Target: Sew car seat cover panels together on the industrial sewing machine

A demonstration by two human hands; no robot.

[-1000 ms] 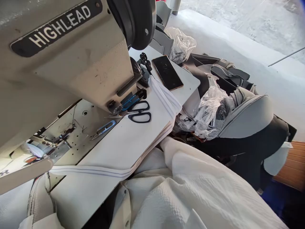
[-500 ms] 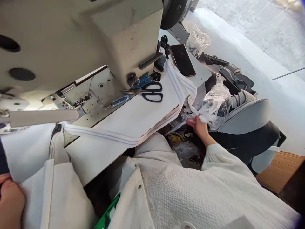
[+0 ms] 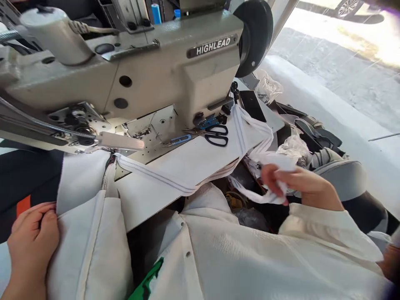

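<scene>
At the lower left, my left hand [image 3: 34,241] is closed on the edge of a white fabric piece [image 3: 103,250], which has a raised seam. Dark fabric [image 3: 37,175] with an orange tab lies beside that hand. My right hand [image 3: 290,183], blurred, grips a loose length of white webbing tape to the right of the table. The striped webbing tape [image 3: 156,177] runs from the sewing machine's [image 3: 150,75] needle area along the table's front edge, then up in folds beside the phone. The fabric reaches under the machine's presser area, where the needle itself is hidden.
Black-handled scissors [image 3: 216,136] and blue thread snips [image 3: 181,139] lie on the white table [image 3: 156,200] by the machine. A dark phone [image 3: 252,104] rests farther back. Grey and black cut pieces [image 3: 340,175] and clear plastic bags [image 3: 293,146] are piled at the right.
The view has tilted up, showing more of the machine. My right hand has moved right and lifted the webbing tape towards me. My left hand stays on the white fabric.
</scene>
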